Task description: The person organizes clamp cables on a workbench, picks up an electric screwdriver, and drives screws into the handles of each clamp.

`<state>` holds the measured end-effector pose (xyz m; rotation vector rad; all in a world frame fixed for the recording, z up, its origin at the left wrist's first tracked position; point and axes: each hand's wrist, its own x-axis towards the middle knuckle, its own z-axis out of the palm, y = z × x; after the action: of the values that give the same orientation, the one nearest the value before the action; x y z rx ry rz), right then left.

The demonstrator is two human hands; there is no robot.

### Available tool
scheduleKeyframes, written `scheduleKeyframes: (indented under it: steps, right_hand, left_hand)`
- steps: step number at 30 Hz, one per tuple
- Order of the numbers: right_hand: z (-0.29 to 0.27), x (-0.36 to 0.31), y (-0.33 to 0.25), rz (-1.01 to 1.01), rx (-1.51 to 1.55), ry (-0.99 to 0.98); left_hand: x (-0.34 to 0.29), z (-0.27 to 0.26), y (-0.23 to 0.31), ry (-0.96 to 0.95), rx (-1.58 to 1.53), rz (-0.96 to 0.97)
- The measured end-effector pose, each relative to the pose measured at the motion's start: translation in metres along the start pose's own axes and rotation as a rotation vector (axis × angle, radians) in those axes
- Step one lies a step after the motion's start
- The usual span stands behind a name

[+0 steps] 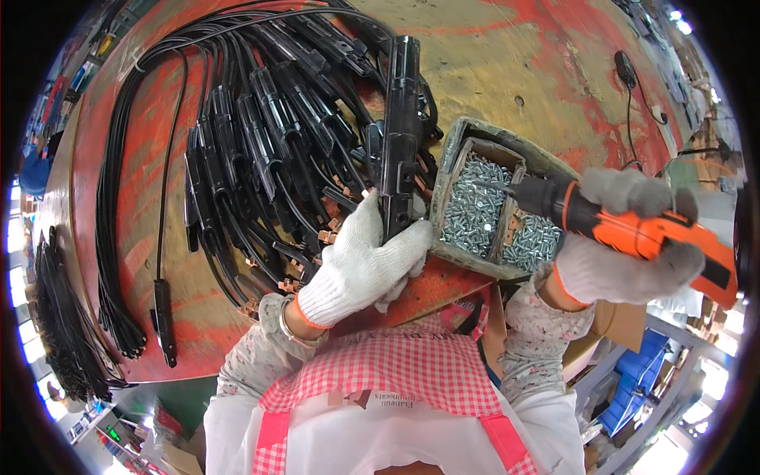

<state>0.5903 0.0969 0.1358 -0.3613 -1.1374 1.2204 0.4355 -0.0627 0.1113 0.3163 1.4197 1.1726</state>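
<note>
My left hand (pixel 366 255), in a white knit glove, is closed around the lower end of a long black plastic housing (pixel 401 103). The housing stands nearly upright in the view, its far end pointing away from me. My right hand (pixel 633 265), gloved too, grips an orange and black power screwdriver (pixel 609 226). The screwdriver's tip points left, over a divided box (pixel 455 154) of small screws. Silvery screws (pixel 475 206) fill its left compartment, and more screws (pixel 532 240) lie in the right one with a few copper-coloured pieces.
Many similar black housings with cables (pixel 261 142) lie piled to the left, copper-coloured clips at their near ends. A cable bundle (pixel 119 222) curves down the left side of the worn red and yellow table (pixel 475 47). A small black device (pixel 625 70) with a cord lies far right.
</note>
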Motion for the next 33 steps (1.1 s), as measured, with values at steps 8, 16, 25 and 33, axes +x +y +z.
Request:
scheduleKeyframes:
  steps: [8,16,25,33]
  right_hand:
    - [0.020,0.008,-0.025,0.035,0.468,-0.389]
    - [0.036,0.002,-0.018,0.054,0.522,-0.494]
    - [0.042,-0.005,-0.013,-0.041,0.414,-0.536]
    - [0.046,-0.007,-0.012,-0.089,0.371,-0.559]
  left_hand:
    - [0.004,-0.007,-0.002,-0.132,-0.047,0.026]
    - [0.004,-0.009,-0.007,-0.139,-0.074,0.044]
    - [0.004,-0.011,-0.006,-0.156,-0.067,0.042]
    - [0.008,-0.014,-0.012,-0.174,-0.092,0.084]
